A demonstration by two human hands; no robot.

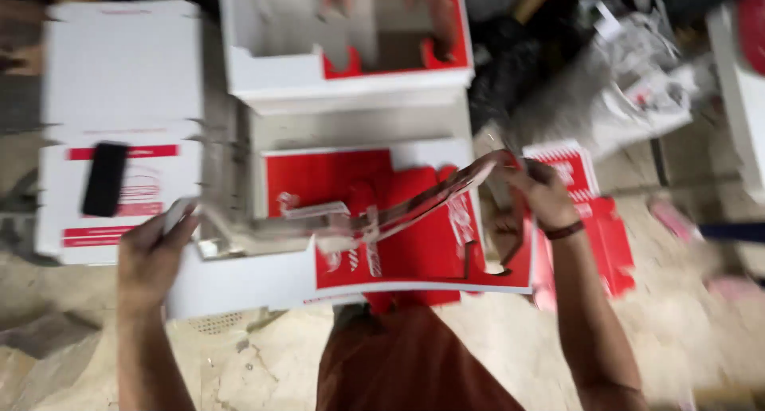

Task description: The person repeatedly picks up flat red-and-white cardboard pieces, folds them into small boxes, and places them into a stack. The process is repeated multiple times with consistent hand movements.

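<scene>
A flat red and white cardboard box blank [382, 244] is held between both hands, seen nearly edge-on and blurred by motion. My left hand [151, 256] grips its left end near a white flap. My right hand [542, 192], with a dark band at the wrist, pinches the raised right edge. Below it lies another flat red and white sheet [239, 279] on the stack.
A folded white and red open box [343, 52] stands at the top centre. White flat boxes [119, 124] are stacked at the left with a black phone [104, 179] on them. More red cartons [590, 228] and crumpled plastic wrap [621, 76] lie to the right.
</scene>
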